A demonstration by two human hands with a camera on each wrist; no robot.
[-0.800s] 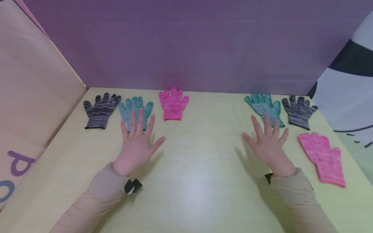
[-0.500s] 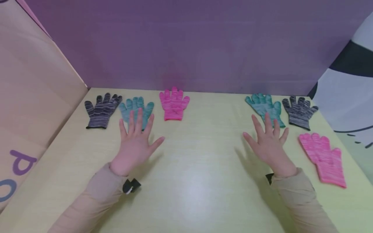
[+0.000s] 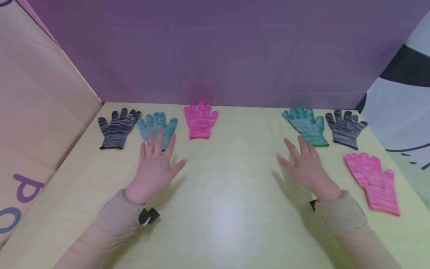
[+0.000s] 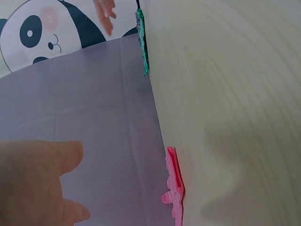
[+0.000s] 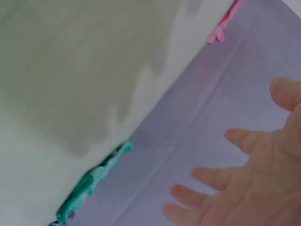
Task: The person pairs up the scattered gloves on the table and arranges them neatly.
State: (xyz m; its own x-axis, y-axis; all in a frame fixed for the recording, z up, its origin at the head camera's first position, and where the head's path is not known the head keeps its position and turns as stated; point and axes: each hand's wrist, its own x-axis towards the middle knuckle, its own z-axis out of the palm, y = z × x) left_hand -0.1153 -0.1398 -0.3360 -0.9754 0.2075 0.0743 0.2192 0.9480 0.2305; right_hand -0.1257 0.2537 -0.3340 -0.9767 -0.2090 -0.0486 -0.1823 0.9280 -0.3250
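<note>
My left hand (image 3: 152, 170) hovers over the table with fingers spread, its fingertips overlapping a teal knit glove (image 3: 158, 123) in the head view. A striped black-and-grey glove (image 3: 117, 129) lies left of that one, and a pink glove (image 3: 201, 121) to its right. My right hand (image 3: 307, 168) is also raised above the table, fingers slightly bent and holding nothing. Just beyond its fingertips lies a second teal glove (image 3: 309, 127), beside another black-and-grey glove (image 3: 345, 129). Nearer on the right is a second pink glove (image 3: 373, 181). All the gloves lie flat.
The pale wooden table (image 3: 221, 179) meets a purple backdrop (image 3: 228, 56) at its far edge. A light panel with lettering (image 3: 28, 186) stands along the left side, and a panda-print panel (image 3: 403, 97) along the right. Each wrist bears a small black strap or camera.
The right hand's fingers have drawn closer together and bent, pulling back from the teal glove. The left hand has shifted slightly left and nearer, its fingers a little less spread. The gloves stay put.
</note>
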